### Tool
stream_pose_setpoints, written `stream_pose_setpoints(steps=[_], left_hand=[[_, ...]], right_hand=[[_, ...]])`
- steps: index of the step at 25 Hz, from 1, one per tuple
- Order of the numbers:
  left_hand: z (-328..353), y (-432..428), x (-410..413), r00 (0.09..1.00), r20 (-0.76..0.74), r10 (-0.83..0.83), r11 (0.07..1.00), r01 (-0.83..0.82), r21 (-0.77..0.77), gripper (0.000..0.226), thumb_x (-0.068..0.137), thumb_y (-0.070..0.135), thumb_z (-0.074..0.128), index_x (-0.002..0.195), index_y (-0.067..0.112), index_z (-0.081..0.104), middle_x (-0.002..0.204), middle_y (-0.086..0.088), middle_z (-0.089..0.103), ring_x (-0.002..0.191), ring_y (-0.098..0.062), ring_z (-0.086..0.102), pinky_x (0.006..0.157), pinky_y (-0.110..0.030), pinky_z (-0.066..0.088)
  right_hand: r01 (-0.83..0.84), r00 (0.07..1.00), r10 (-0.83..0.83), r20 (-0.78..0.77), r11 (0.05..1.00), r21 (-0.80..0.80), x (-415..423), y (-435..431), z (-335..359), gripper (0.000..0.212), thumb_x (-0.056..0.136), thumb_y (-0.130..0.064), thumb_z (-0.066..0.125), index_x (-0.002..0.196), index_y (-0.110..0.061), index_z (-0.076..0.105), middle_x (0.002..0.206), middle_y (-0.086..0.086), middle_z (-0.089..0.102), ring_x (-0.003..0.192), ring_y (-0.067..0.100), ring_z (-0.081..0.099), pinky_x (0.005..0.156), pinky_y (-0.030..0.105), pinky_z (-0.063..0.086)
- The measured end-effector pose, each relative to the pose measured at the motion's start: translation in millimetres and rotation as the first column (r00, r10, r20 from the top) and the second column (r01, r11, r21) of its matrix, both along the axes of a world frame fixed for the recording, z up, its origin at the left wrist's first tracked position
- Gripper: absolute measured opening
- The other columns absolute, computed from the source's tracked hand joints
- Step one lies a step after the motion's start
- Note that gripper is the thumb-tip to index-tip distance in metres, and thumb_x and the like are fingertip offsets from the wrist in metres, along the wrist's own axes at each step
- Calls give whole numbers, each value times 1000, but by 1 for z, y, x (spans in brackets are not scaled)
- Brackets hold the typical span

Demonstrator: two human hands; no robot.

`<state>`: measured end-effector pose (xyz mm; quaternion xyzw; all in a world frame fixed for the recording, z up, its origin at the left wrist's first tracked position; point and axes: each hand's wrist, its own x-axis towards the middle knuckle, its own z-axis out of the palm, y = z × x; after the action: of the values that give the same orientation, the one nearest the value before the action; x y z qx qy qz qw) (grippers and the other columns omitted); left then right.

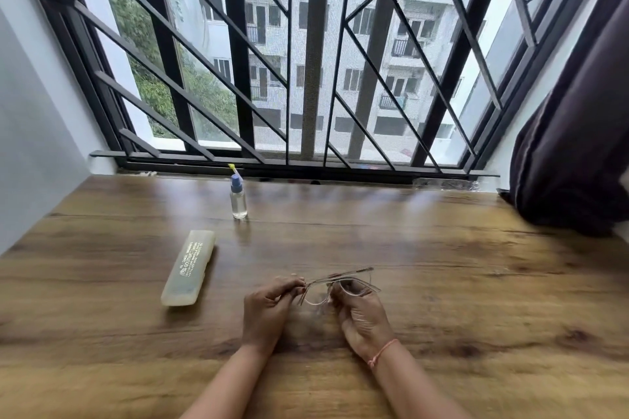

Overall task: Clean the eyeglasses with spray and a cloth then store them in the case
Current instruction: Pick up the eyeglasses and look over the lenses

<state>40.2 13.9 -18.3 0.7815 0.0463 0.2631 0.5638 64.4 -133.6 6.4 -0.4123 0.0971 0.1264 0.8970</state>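
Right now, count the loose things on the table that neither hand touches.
2. The spray bottle stands upright by the window; the case lies flat, left of the left hand. Small items could be hidden from this view.

At a wooden table point(442, 282) by a barred window point(306, 61), I held clear eyeglasses point(340, 286) between my left hand point(269, 306) and right hand point(360, 313). A closed case point(189, 267) and spray bottle point(238, 197) sat beyond.

table point(442, 265): glossy wood grain | eyeglasses point(340, 286): clear plastic | case point(189, 267): translucent plastic
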Motion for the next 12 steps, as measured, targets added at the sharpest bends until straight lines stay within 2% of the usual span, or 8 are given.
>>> stream_pose_setpoints(steps=[2,5,6,8,10,12], left_hand=[[-1,1,1,999,-10,46,997,-46,-54,47,69,-12,71,78,34,75,79,32,68,85,2,67,81,-10,48],[-3,3,2,996,-35,82,992,-85,-94,47,72,-15,66,73,32,74,78,35,66,89,4,66,83,-8,46],[-3,2,3,995,-30,95,993,-97,-74,45,73,-14,66,73,30,73,78,36,66,91,3,65,83,-6,46],[-3,1,2,991,0,133,991,-133,3,29,74,-6,65,75,21,75,85,31,68,95,0,63,81,-2,43],[-1,0,1,983,26,184,979,-186,84,20,71,8,62,80,21,75,93,15,70,98,-2,60,77,2,41],[3,-1,0,976,61,208,967,-214,141,24,69,11,63,86,25,70,101,15,66,100,0,57,74,-4,41]], right_hand=[[5,1000,-5,-7,1000,-21,2,-2,0,23,66,16,57,64,-2,72,60,8,68,48,12,58,45,17,48],[131,991,-131,5,990,-45,8,-18,-2,40,79,21,44,71,-5,73,66,6,71,51,11,61,46,17,48],[193,981,-190,43,977,-88,10,-25,-2,39,83,18,43,76,-7,72,68,4,71,55,10,60,47,16,48],[287,951,-237,198,914,-286,13,-38,0,29,89,6,46,92,-11,70,78,-1,71,66,9,59,57,15,49],[375,896,-139,421,744,-553,13,-45,3,25,90,-2,52,104,-14,69,92,-3,68,82,5,59,73,15,48],[505,786,64,615,507,-698,14,-45,4,25,86,-7,58,108,-14,68,97,-4,65,94,2,55,84,11,42]])
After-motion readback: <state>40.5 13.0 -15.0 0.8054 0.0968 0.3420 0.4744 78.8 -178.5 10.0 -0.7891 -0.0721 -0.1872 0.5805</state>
